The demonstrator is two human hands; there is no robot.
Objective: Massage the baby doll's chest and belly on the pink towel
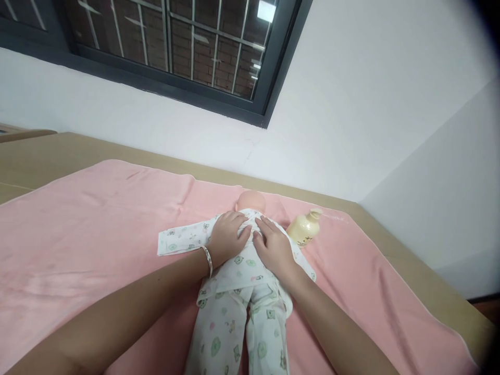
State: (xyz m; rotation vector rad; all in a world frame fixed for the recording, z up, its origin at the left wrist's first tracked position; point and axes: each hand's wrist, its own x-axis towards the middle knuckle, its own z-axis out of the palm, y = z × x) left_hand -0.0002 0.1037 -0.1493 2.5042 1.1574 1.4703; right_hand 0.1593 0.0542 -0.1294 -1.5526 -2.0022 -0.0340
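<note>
A baby doll (251,200) lies stretched out with its smooth, bald head away from me; no facial features show. It wears a white top (238,271) and white trousers (219,333) with small green and brown prints. My left hand (229,234) rests flat on the upper left of the doll's torso, a silvery bangle (207,261) at the wrist. On the upper right of the torso lies my right hand (273,247), fingers extended. Both hands press on the fabric without gripping it. The left sleeve (183,238) sticks out sideways; my right hand and forearm partly cover the right side.
A pink blanket (117,219) lies beneath the doll on a wooden surface (42,156). Close to the doll's right shoulder, a pale yellow pump bottle (307,227) leans or lies tilted. Behind are a white wall (332,130) and a dark-framed, barred window (175,47).
</note>
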